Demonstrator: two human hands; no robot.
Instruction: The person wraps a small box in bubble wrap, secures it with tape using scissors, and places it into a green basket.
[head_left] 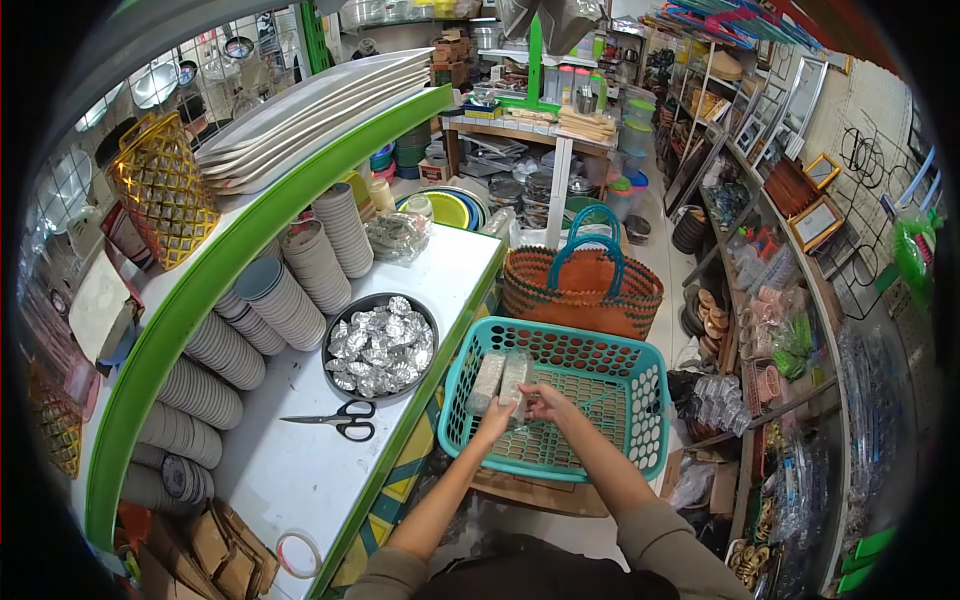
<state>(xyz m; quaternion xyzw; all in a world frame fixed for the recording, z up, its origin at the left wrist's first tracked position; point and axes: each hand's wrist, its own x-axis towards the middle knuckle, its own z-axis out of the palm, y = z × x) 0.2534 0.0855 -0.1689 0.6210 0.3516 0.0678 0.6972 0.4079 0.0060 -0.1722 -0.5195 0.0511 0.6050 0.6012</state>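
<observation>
Inside the turquoise plastic basket (640,440), two whitish, block-shaped packs in clear plastic stand side by side at the left. My left hand (495,422) is closed on the lower end of the right-hand wrapped pack (515,376). At that pack's right edge, my right hand (546,403) has its fingers bent and appears to pinch the plastic; the fingertips are small and partly hidden. The other wrapped pack (486,383) leans close to the basket's left wall. What the packs contain is too small to make out.
A white shelf (270,450) on the left bears scissors (345,420), a round dark pan (432,347) of foil cups (380,345), and stacked bowls (285,305). An orange woven bag (590,285) stands behind the basket. Crowded shelves (770,240) line the right side.
</observation>
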